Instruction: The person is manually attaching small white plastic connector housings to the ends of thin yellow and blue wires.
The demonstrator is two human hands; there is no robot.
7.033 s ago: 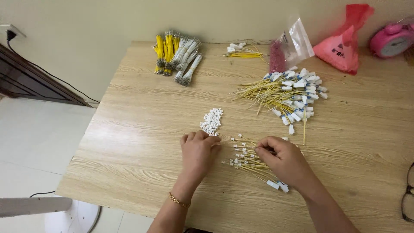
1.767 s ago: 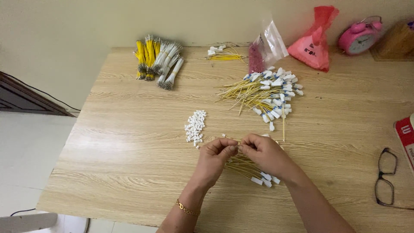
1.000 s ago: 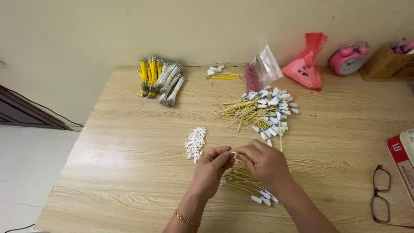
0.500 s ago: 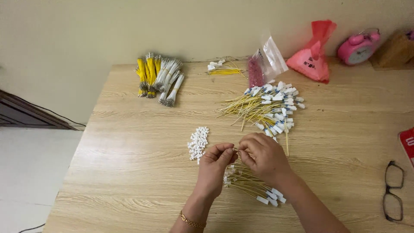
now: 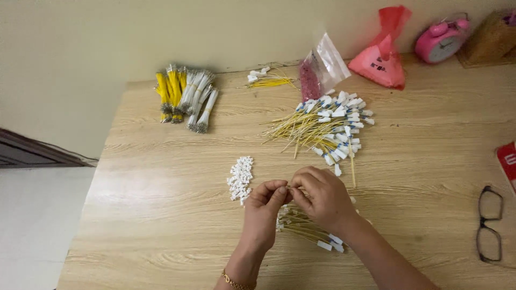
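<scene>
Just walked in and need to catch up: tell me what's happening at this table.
A person sits at a wooden table, both hands raised just above it. The left hand and right hand meet fingertip to fingertip, pinching something too small to make out. Under the hands lies a small bunch of yellow wires with white ends. A heap of small white plastic pieces sits just left of the hands, and a bigger pile of yellow wires lies farther back. Glasses rest at the right.
</scene>
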